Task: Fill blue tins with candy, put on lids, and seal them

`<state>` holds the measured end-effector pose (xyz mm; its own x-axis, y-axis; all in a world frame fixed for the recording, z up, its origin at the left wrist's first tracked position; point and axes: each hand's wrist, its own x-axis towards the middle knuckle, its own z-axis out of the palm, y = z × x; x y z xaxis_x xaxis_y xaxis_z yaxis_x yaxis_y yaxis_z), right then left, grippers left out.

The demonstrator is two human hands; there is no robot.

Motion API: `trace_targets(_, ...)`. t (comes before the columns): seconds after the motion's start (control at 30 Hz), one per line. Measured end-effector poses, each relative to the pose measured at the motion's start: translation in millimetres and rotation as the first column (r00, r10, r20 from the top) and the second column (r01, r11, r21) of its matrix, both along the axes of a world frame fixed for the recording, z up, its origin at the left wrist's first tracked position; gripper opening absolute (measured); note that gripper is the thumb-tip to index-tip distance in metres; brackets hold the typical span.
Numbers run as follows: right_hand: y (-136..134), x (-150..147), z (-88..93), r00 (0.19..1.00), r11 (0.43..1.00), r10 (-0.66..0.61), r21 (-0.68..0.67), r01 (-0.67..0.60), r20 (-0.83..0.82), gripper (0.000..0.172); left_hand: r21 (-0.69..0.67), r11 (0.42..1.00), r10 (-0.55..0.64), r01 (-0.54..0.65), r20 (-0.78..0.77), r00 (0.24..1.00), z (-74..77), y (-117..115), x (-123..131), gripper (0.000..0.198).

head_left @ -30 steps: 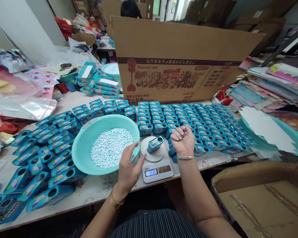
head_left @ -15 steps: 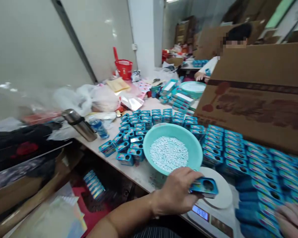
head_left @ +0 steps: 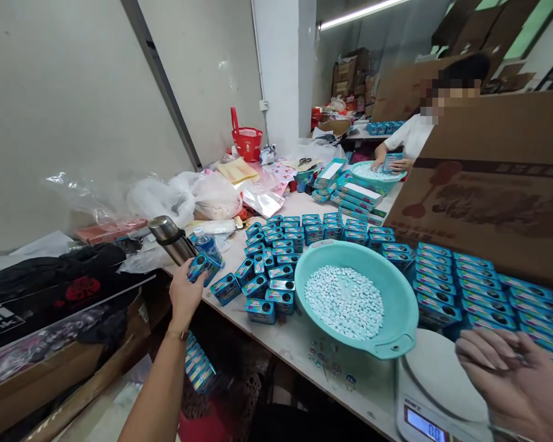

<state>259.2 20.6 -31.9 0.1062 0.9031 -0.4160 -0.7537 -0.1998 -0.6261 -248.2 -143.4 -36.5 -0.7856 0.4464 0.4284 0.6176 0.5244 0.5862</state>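
Note:
My left hand is stretched out to the left end of the table and grips a small blue tin, close to the loose tins lying there. My right hand hovers at the lower right, beside the white scale, with its fingers curled together; whether anything is in them I cannot see. The scale's pan carries nothing. A teal basin of small white tablets sits between my hands.
Rows of blue tins cover the table in front of a big cardboard box. A steel flask and a water bottle stand at the left edge. Another person works at a second basin further back. Bags and cartons crowd the left.
My left hand lifted the blue tin off the scale and carried it left to the table's end. My view swung left. The right hand dropped to the lower right.

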Motion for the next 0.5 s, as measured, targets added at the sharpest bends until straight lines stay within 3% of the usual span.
trace_targets(0.1,-0.2,-21.5,8.1,0.990,0.996,0.075,0.059,-0.068,-0.120,0.028,-0.088,0.992,-0.082,0.089,0.081,0.993,-6.5,34.5,-25.1,0.055)
trace_targets(0.2,9.8,-39.9,0.3,0.986,0.988,0.122,0.113,-0.109,-0.114,0.028,-0.204,0.953,-0.189,0.222,0.173,0.967,-22.0,61.7,-37.2,0.052)
trace_targets(0.3,26.9,-65.3,-10.7,0.982,0.959,0.187,0.214,-0.187,0.025,0.030,-0.254,0.893,-0.306,0.371,0.263,0.915,-37.8,75.3,-46.6,0.045)
trace_targets(0.37,38.1,-83.7,-15.7,0.952,0.941,0.164,0.249,-0.230,0.257,0.021,-0.238,0.861,-0.364,0.449,0.326,0.872,-42.2,77.0,-54.3,0.045)
trace_targets(0.43,47.1,-99.0,-18.1,0.820,0.895,0.191,0.247,-0.371,0.540,0.035,-0.229,0.861,-0.362,0.455,0.354,0.862,-39.6,72.8,-60.2,0.047)
trace_targets(0.5,54.3,-109.5,-17.4,0.641,0.830,0.195,0.223,-0.511,0.742,0.049,-0.221,0.896,-0.308,0.384,0.314,0.898,-30.5,62.9,-58.3,0.048)
